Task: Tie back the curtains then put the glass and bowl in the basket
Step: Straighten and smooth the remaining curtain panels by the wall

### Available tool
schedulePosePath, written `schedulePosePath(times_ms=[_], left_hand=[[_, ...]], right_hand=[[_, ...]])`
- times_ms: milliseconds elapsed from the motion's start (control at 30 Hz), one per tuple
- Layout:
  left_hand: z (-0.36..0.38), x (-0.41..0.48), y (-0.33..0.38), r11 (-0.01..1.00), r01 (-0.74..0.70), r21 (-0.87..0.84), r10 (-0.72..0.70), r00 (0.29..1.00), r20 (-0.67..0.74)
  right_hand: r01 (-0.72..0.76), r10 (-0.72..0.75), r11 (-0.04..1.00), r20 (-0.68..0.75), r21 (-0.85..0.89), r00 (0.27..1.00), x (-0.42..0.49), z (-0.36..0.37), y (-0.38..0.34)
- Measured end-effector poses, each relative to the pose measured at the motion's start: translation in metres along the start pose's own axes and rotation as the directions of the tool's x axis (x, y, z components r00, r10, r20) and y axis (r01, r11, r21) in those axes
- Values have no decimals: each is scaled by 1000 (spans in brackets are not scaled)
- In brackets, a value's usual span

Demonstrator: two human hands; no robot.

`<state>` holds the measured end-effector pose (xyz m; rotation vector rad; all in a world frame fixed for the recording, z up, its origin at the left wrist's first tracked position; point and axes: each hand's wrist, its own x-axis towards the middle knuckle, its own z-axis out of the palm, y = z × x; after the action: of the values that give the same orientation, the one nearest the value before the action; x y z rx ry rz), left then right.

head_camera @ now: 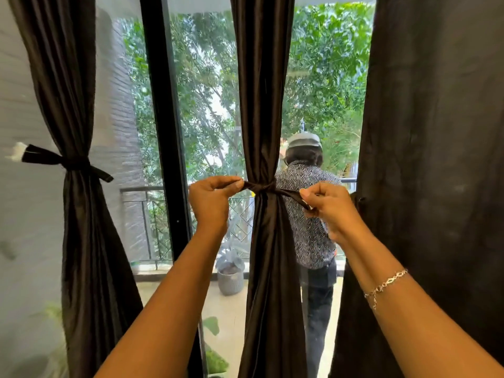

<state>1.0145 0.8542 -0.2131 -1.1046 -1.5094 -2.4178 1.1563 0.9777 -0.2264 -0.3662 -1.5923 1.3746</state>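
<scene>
Home: a room opening onto a balcony. Evidence: dark floor-length curtains (81,241), two of them each cinched with a matching tie-back (71,162), hung over a black-framed glass door (161,105). Through the glass there is a tiled balcony floor (226,309), a metal railing (144,214), a grey plant pot (230,279) and a person (308,214) standing, facing away. Leafy trees (327,64) beyond. Green leaves (215,361) low by the glass.

The camera on my head looks forward at the window (201,105) from close up, with the middle curtain (263,105) at twelve o'clock.
</scene>
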Motion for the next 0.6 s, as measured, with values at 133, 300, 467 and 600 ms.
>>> schedulePosePath(times_ms=[133, 300, 467, 600], left_hand=[[-1, -11, -13, 999, 16, -36, -15, 999, 45], [-5, -47, -66, 955, 92, 281, -174, 943, 285], [-6, -80, -116, 661, -127, 740, -124, 954, 275], [-4, -100, -122, 571, -242, 785, 14, 958, 285]], right_hand=[[-113, 101, 990, 137, 85, 985, -6, 5, 18], [-131, 95, 977, 212, 166, 973, -23, 24, 49], [-50, 63, 985, 80, -164, 995, -29, 42, 88], [58, -69, 922, -14, -383, 998, -42, 51, 107]])
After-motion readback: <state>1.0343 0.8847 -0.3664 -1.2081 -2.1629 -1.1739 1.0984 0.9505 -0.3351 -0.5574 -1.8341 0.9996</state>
